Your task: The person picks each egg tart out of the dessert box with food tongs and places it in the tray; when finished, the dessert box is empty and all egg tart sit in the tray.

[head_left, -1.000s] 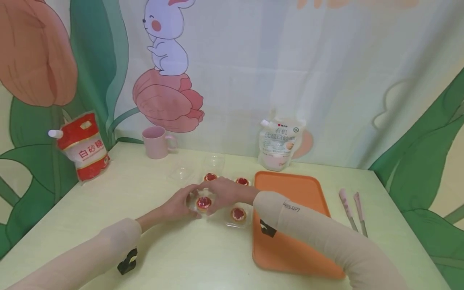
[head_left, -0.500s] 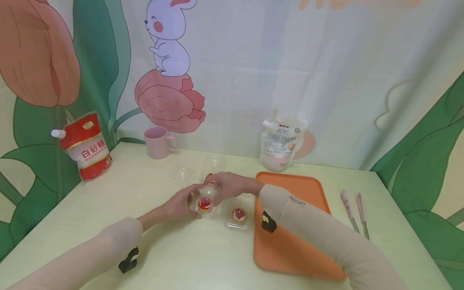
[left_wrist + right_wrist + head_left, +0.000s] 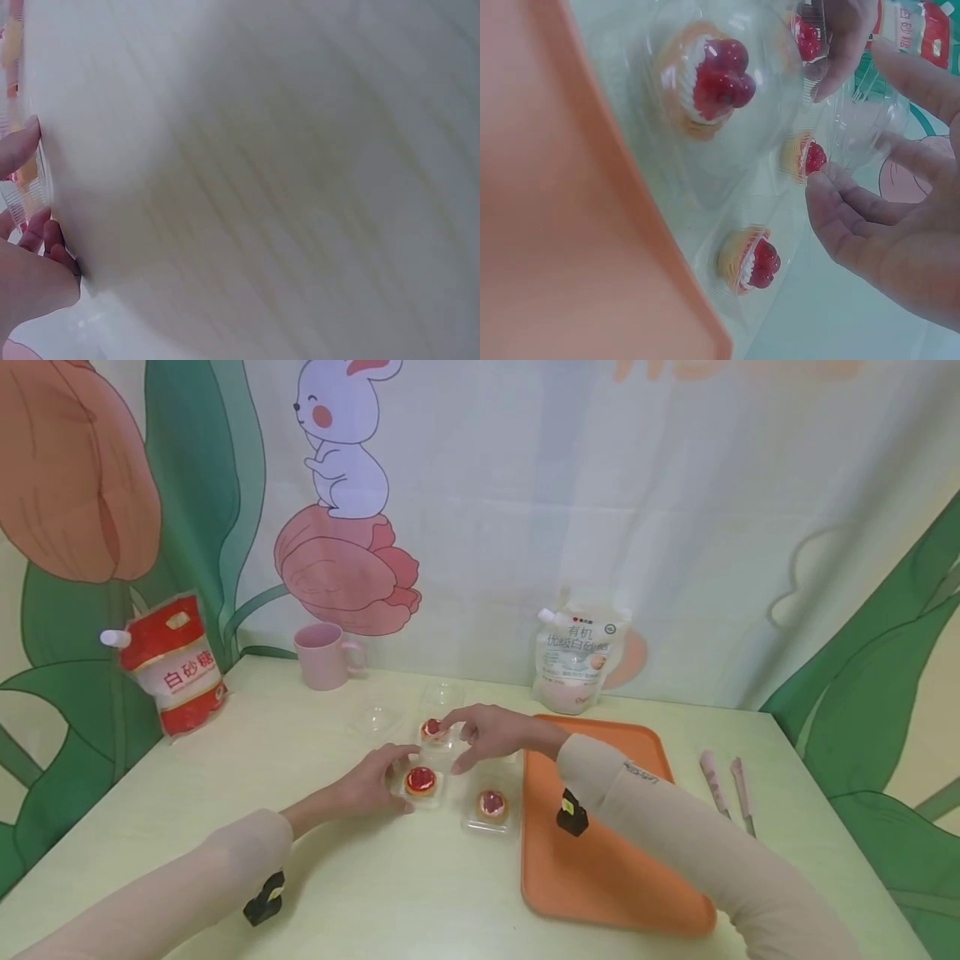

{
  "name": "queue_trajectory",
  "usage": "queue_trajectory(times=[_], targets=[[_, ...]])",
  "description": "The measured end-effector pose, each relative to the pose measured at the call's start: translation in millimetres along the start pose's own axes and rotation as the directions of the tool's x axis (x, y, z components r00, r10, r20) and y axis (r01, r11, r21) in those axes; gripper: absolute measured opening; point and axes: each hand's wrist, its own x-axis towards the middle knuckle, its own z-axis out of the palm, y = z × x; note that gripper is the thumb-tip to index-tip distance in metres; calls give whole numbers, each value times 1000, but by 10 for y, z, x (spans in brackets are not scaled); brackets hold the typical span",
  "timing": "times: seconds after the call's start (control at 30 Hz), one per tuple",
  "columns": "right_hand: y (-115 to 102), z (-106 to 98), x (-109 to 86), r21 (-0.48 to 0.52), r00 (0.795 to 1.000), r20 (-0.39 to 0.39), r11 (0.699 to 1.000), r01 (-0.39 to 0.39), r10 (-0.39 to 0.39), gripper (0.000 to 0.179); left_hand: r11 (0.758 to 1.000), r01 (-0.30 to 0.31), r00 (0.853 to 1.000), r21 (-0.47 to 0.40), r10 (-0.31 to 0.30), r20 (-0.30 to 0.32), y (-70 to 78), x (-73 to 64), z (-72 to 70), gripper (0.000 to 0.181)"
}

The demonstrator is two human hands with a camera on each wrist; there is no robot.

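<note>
Several small fruit tarts topped with red cherries sit in clear plastic boxes. My left hand (image 3: 367, 783) holds the side of the front-left box, thumb and fingers on either side of it around its tart (image 3: 421, 781). My right hand (image 3: 489, 733) is spread above the gap between boxes, its fingertips near the back-left tart (image 3: 432, 729); nothing is between its fingers. The front-right tart (image 3: 492, 804) shows under a clear dome in the right wrist view. The back-right tart (image 3: 751, 259) is hidden by the right hand in the head view.
An orange tray (image 3: 592, 868) lies right of the boxes, with two pink-handled utensils (image 3: 716, 781) beyond it. Clear plastic pieces (image 3: 375, 718) lie behind. Further back stand a pink mug (image 3: 321, 656), a red sugar bag (image 3: 176, 664) and a white sugar pouch (image 3: 577, 660).
My right hand has come off the front-left box, moving right and back with its fingers spreading. My left hand stays at that box.
</note>
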Motion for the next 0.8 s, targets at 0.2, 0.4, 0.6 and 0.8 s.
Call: queue_trajectory(times=[0.2,0.4,0.6,0.8], targets=[[2,-16,-10,45,1000,-9,999,1,-1,61,1000,16,1000,17,-17,3,-4,-9,5,81],[19,-62,-29,126,1000,6,992,-11,10,60,999,53,999,2,-53,12,19,-23,-11,88],[64,-103,-49,340,999,48,941,-5,-12,62,987,151,986,-50,-146,83,33,-44,-100,100],[83,-125,-72,534,997,78,845,-24,-20,58,988,108,993,-108,-101,69,39,-77,-265,90]])
